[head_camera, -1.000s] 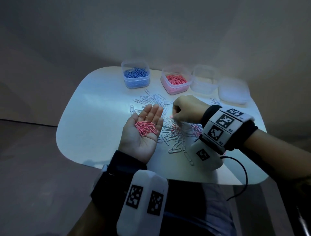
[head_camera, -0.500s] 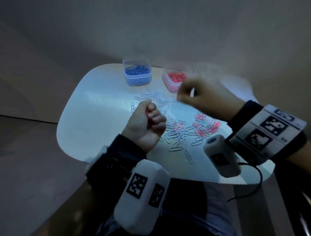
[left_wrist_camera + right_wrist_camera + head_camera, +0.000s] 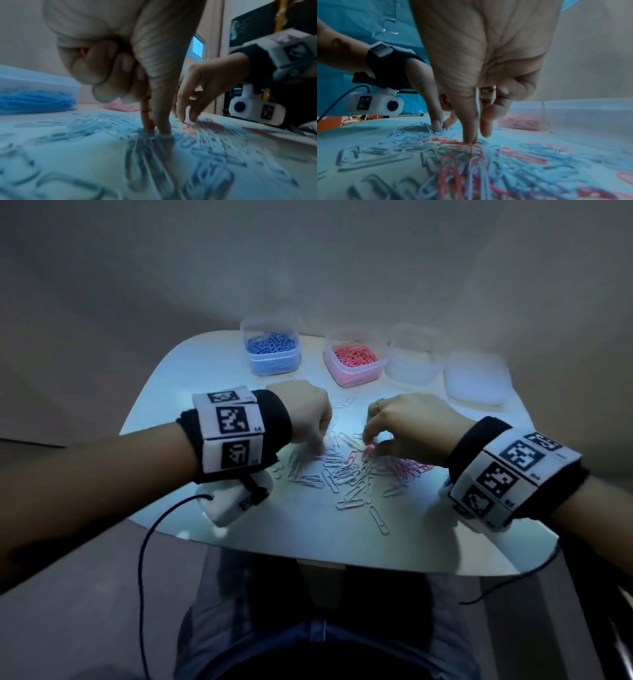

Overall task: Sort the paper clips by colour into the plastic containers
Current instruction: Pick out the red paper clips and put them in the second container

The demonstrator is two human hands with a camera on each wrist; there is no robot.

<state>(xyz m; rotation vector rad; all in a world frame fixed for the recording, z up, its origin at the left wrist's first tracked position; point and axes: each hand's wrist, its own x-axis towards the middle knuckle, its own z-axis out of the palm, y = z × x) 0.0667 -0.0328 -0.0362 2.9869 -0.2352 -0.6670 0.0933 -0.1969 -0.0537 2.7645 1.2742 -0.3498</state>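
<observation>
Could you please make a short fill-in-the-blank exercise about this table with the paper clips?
1. The leftmost container holds ____ paper clips.
2. The container beside it holds ____ paper clips.
3. The right hand wears a ____ on one finger.
4. The loose clips lie on the table between the ____ hands.

Missing words: blue; pink; ring; two

1. A white table (image 3: pixel 212 364) with rounded corners.
2. Four plastic containers (image 3: pixel 412 356) stand in a row along its far edge.
3. Loose paper clips (image 3: pixel 346 474), white and pink, lie scattered in its middle.

Blk wristbands (image 3: pixel 270 419) w/ b&w marker tags.
</observation>
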